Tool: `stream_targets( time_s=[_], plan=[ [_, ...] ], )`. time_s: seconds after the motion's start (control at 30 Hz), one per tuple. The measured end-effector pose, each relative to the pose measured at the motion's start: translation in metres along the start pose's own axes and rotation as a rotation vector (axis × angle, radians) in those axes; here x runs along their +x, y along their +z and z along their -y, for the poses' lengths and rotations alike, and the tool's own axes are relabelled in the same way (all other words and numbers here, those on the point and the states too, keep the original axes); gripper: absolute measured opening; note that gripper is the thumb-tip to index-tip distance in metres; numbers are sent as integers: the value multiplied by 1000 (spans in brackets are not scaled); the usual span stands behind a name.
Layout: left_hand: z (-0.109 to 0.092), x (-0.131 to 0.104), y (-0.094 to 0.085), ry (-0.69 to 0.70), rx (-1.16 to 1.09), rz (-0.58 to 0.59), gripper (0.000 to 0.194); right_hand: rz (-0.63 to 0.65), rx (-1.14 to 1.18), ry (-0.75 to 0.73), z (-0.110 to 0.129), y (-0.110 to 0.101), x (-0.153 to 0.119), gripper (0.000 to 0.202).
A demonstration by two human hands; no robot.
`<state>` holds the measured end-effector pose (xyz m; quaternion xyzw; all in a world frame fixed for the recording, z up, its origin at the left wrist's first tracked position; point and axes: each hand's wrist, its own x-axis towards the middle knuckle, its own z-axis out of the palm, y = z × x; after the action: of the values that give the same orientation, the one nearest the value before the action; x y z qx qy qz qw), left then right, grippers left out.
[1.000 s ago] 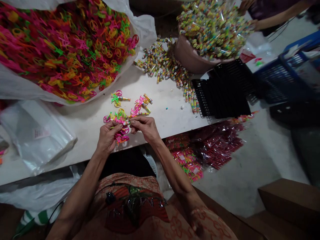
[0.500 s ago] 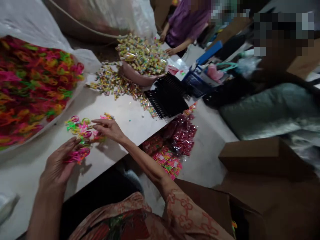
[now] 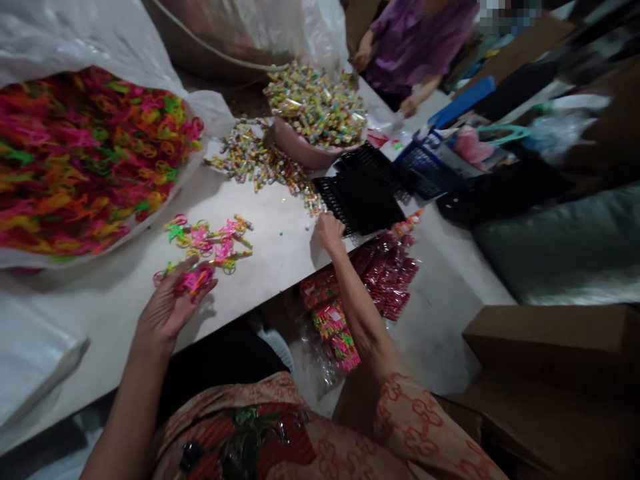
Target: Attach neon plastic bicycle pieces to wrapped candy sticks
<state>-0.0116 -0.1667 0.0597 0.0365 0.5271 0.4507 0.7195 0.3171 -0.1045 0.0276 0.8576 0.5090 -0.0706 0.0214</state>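
My left hand (image 3: pixel 173 303) is curled around some bright pink plastic pieces (image 3: pixel 196 279), low over the white table. Just beyond it lies a small group of pink, green and yellow plastic figures with rings (image 3: pixel 200 235), some with short stick-like tubes among them. My right hand (image 3: pixel 330 231) is closed at the near end of a trail of small multicoloured tubes (image 3: pixel 311 199), close to the black slotted trays (image 3: pixel 367 200). What its fingertips hold, if anything, is hidden.
A large plastic bag of neon figures (image 3: pixel 95 167) stands at left. Behind, a pink basin (image 3: pixel 305 148) is heaped with tubes. A blue basket (image 3: pixel 425 167) and a person in purple (image 3: pixel 420 47) are farther right. Packed bags (image 3: pixel 380 280) and cardboard boxes (image 3: pixel 545 347) lie below the table.
My right hand has left the plastic figures and moved right to the tubes beside the black trays. My left hand keeps the pink pieces. The view has shifted.
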Motion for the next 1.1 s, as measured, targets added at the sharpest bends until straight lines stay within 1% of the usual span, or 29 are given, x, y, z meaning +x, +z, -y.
stream_targets(
  time_s=[0.1, 0.2, 0.23, 0.3, 0.37, 0.4, 0.47, 0.57, 0.63, 0.67, 0.7, 0.73, 0.8, 0.87, 0.9, 0.93, 1.0, 1.03, 1.1],
  plan=[
    [9, 3, 1, 80, 95, 83, 24, -51, 115, -80, 17, 9, -13, 27],
    [15, 8, -5, 187, 183, 139, 32, -115, 226, -197, 33, 16, -31, 31],
    [16, 8, -7, 225, 205, 143, 33, -100, 223, -207, 38, 17, -36, 36],
    [17, 8, -13, 304, 228, 119, 33, -19, 180, -190, 42, 17, -43, 42],
    [15, 7, -18, 349, 217, 63, 31, 73, 140, -179, 40, 14, -44, 40],
    [15, 7, -22, 343, 205, 42, 30, 100, 130, -190, 38, 13, -43, 38],
    [15, 6, -27, 296, 183, 43, 31, 116, 124, -222, 30, 10, -39, 36],
    [17, 6, -32, 258, 193, 94, 28, 108, 110, -256, 19, 6, -34, 38],
    [20, 3, -31, 259, 219, 118, 26, 96, 118, -249, 18, 6, -32, 35],
    [21, 2, -30, 255, 234, 128, 26, 82, 168, -232, 20, 6, -32, 32],
    [21, 1, -28, 249, 248, 144, 28, 69, 270, -208, 23, 7, -34, 30],
    [22, 0, -26, 241, 260, 160, 30, 69, 427, -183, 29, 8, -37, 29],
    [23, -1, -22, 228, 265, 176, 33, 127, 852, -153, 44, 12, -51, 28],
    [25, -1, -18, 205, 243, 170, 35, 299, 1255, -176, 63, 16, -73, 26],
    [26, -1, -16, 191, 227, 164, 36, 406, 1400, -203, 73, 18, -85, 24],
    [27, -1, -15, 179, 209, 158, 36, 513, 1503, -235, 82, 20, -97, 22],
    [28, 0, -14, 172, 181, 164, 36, 683, 1620, -284, 96, 22, -117, 22],
    [27, -1, -14, 172, 172, 173, 35, 734, 1652, -294, 101, 22, -123, 23],
    [26, -2, -14, 162, 176, 197, 33, 795, 1687, -298, 106, 21, -129, 24]
  ],
)
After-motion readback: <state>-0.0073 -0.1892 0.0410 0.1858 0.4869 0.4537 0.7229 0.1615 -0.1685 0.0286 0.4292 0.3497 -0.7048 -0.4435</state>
